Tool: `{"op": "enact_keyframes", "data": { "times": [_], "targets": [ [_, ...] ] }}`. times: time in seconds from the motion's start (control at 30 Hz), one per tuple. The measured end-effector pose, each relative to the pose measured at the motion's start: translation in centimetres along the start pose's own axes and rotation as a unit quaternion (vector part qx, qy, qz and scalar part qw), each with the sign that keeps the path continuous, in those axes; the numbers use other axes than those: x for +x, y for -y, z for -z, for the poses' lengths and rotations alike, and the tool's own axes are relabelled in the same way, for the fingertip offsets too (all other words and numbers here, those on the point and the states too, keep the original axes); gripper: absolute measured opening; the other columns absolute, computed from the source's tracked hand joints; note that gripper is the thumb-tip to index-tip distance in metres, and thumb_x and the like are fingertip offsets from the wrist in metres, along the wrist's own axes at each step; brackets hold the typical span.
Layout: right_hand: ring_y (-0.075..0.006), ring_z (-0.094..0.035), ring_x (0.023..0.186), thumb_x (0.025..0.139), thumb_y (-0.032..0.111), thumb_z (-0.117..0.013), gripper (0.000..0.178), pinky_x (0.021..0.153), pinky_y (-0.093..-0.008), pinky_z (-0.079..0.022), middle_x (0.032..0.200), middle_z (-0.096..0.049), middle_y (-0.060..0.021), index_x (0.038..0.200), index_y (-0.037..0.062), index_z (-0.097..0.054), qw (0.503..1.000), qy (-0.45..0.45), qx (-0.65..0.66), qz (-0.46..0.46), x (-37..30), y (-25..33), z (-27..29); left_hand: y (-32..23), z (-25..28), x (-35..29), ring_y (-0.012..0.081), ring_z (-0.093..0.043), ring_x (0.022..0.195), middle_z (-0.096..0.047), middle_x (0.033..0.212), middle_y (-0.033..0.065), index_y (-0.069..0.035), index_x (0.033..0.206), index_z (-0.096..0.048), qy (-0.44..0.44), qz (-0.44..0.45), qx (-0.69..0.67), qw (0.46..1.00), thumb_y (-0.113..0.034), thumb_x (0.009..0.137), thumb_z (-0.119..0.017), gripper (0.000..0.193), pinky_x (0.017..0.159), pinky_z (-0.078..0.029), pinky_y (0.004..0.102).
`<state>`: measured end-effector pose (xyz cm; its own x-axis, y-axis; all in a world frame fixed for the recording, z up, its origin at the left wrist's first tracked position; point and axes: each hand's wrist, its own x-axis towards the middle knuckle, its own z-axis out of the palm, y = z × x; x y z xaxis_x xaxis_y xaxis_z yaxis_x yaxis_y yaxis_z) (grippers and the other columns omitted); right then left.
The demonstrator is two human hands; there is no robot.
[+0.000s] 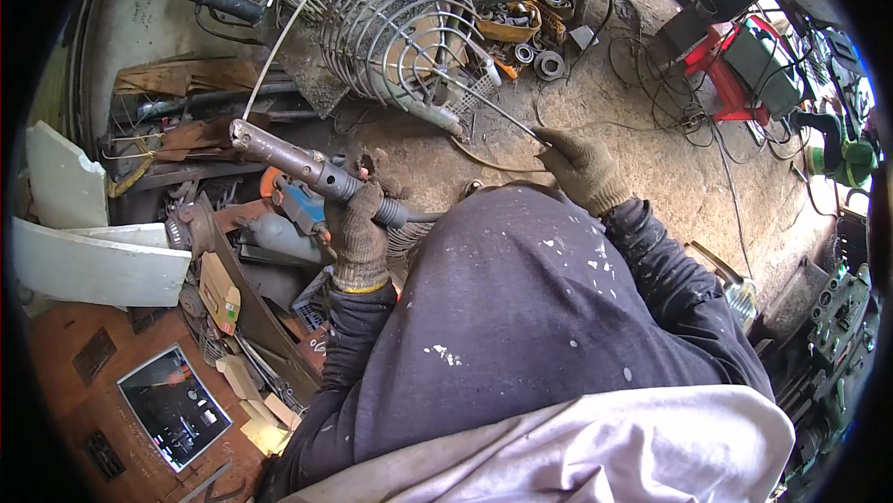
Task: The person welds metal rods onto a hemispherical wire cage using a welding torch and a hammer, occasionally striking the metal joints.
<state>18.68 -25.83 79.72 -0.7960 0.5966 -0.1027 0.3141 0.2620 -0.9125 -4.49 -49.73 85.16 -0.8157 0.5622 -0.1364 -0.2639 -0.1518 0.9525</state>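
My left hand [358,238], in a brown knitted work glove, is closed around the grip of a welding electrode holder [296,161]. From the holder's worn tip a thin pale welding rod [279,40] slants up and away. My right hand [588,168], gloved too, is closed on the near end of a thin metal rod [493,105]. That rod reaches to a round cage of bent metal wire [400,24], which lies ahead of me on the workpieces. Whether the rod is fixed to the cage, I cannot tell.
Beside the cage sits a yellow box [510,26] of metal parts, with rings [550,65] near it. Cables cross the floor toward a red stool [721,61] at the right. White panels [102,266] and a blue angle grinder [302,205] lie at the left.
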Motion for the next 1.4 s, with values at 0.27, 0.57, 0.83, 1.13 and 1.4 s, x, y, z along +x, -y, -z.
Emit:
{"op": "enact_keyframes", "data": {
  "times": [0.27,0.57,0.83,1.13,1.4],
  "targets": [
    [-0.0290,-0.073,0.091,0.093,0.019,-0.064,0.034,0.081,-0.0359,-0.056,0.101,-0.073,-0.0184,0.126,0.0084,-0.067,1.000,-0.008,-0.010,0.017,-0.1,0.4,-1.0,2.0,3.2,1.0,0.0269,-0.070,0.093,-0.065,0.123,0.0203,-0.004,0.117,-0.059,-0.036,0.017,0.001,0.999,-0.006,0.081,-0.069,0.038,0.081,-0.063,0.0490],
    [-0.0308,-0.072,0.092,0.093,0.020,-0.063,0.035,0.081,-0.0363,-0.056,0.104,-0.072,-0.0186,0.126,0.0088,-0.067,1.000,0.006,-0.008,-0.026,-0.2,1.1,-1.0,1.0,2.2,1.0,0.0262,-0.070,0.087,-0.064,0.125,0.0181,-0.008,0.113,-0.060,-0.002,0.031,-0.035,0.999,-0.006,0.082,-0.068,0.032,0.080,-0.061,0.0520],
    [-0.0323,-0.072,0.093,0.094,0.020,-0.062,0.034,0.082,-0.0373,-0.055,0.104,-0.072,-0.0196,0.125,0.0075,-0.067,1.000,0.007,0.008,-0.022,-0.1,0.2,-1.2,-0.6,0.4,0.6,0.0235,-0.066,0.086,-0.065,0.109,0.0116,-0.004,0.117,-0.056,-0.024,0.056,-0.025,0.998,-0.007,0.078,-0.070,0.041,0.076,-0.061,0.0474],
    [-0.0325,-0.072,0.092,0.094,0.020,-0.062,0.033,0.081,-0.0377,-0.056,0.101,-0.072,-0.0207,0.124,0.0078,-0.067,1.000,0.018,0.002,-0.016,-0.1,0.2,-0.5,-0.5,-0.6,-0.2,0.0262,-0.067,0.084,-0.066,0.111,0.0167,-0.006,0.112,-0.060,-0.025,0.025,0.006,0.999,-0.007,0.081,-0.067,0.032,0.080,-0.059,0.0519],
    [-0.0317,-0.072,0.092,0.093,0.022,-0.063,0.034,0.081,-0.0374,-0.056,0.102,-0.072,-0.0197,0.125,0.0099,-0.067,1.000,0.013,-0.007,-0.017,-0.3,0.1,-0.1,0.2,-0.1,-0.4,0.0225,-0.066,0.084,-0.064,0.111,0.0106,-0.005,0.122,-0.054,-0.032,0.054,-0.031,0.998,-0.004,0.078,-0.068,0.046,0.075,-0.063,0.0500]
  ]
}}
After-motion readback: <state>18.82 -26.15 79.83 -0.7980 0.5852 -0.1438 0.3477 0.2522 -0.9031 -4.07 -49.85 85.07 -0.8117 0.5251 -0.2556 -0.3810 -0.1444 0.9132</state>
